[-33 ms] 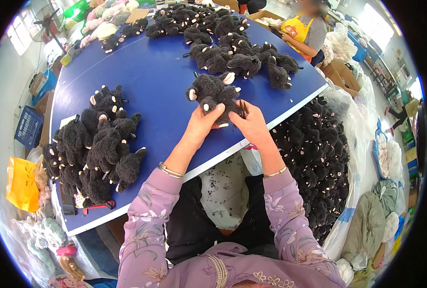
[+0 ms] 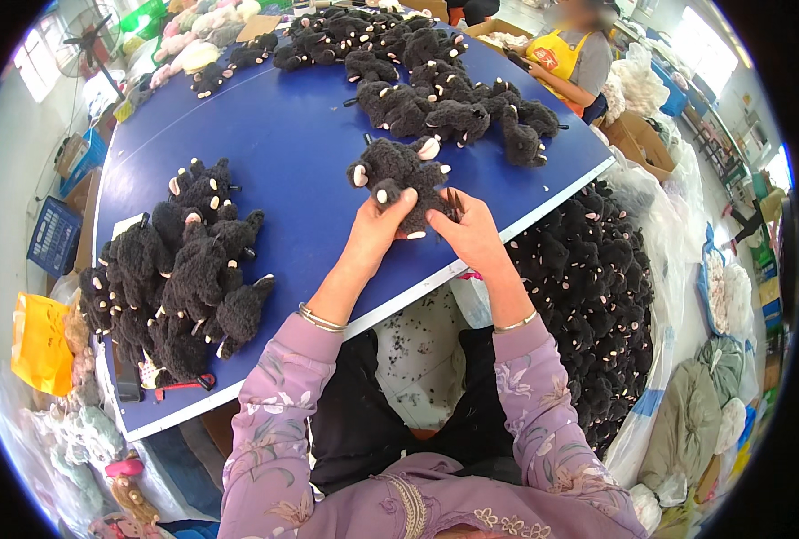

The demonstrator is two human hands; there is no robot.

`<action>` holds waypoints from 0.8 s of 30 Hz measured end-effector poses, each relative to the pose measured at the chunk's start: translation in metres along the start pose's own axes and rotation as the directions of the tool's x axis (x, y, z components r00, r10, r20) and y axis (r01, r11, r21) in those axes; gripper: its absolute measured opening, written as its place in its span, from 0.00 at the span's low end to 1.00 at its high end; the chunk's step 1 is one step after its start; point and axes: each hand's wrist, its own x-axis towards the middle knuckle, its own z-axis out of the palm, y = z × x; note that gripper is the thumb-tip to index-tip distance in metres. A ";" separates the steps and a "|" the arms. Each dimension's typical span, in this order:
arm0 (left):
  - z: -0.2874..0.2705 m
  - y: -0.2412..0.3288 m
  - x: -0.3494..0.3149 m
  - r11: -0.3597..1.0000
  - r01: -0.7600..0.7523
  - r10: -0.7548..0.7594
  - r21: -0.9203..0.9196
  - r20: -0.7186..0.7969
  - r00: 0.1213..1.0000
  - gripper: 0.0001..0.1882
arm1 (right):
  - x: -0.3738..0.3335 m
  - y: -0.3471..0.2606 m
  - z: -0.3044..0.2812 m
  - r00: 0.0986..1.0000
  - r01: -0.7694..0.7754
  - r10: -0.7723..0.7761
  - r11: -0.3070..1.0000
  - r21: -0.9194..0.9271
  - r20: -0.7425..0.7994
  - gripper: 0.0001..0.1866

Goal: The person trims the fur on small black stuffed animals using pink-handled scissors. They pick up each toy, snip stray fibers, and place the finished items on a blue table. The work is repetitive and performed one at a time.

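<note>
A black fuzzy plush animal (image 2: 397, 166) with pale pink ears and whitish feet is held over the near edge of the blue table (image 2: 300, 144). My left hand (image 2: 381, 225) is closed on its lower left side, thumb on top. My right hand (image 2: 467, 232) is closed on its lower right side; the fingers beneath are hidden. A narrow dark thing (image 2: 453, 203) shows by the right fingers, too small to make out. To the left lies a pile of similar black plush animals (image 2: 193, 269), and more black plush animals (image 2: 435, 99) spread along the far side.
A large bag of black plush toys (image 2: 588, 305) stands at my right, below the table edge. A red-handled tool (image 2: 184, 386) lies at the table's near left corner. Across the table is a person in a yellow apron (image 2: 556, 58). A yellow bag (image 2: 42, 346) hangs at far left.
</note>
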 end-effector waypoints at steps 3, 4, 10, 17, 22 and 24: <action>-0.004 0.003 0.000 0.992 -0.019 0.012 -0.125 -0.056 0.998 0.20 | -0.002 -0.002 0.000 0.999 -0.022 0.023 1.000 -0.022 0.026 0.10; -0.004 0.004 -0.001 0.994 -0.029 0.023 -0.109 -0.056 0.998 0.22 | -0.001 -0.002 -0.001 0.999 -0.034 0.034 0.999 -0.021 0.029 0.10; 0.001 0.006 -0.001 0.992 -0.077 0.063 -0.097 -0.147 0.987 0.25 | 0.001 0.010 -0.001 0.997 0.069 -0.071 0.971 -0.229 -0.001 0.13; -0.004 -0.002 0.001 0.993 -0.101 0.114 0.061 -0.279 0.953 0.16 | 0.002 0.006 0.006 0.981 0.163 -0.190 0.925 -0.342 -0.047 0.16; -0.003 -0.006 0.002 0.972 -0.100 0.148 0.214 -0.224 0.963 0.15 | 0.003 0.002 0.012 0.980 0.056 -0.079 0.991 -0.125 -0.184 0.18; 0.001 -0.006 0.000 0.987 -0.071 0.095 0.143 -0.170 0.981 0.16 | 0.006 0.008 0.012 0.984 0.035 -0.044 0.998 -0.053 -0.173 0.18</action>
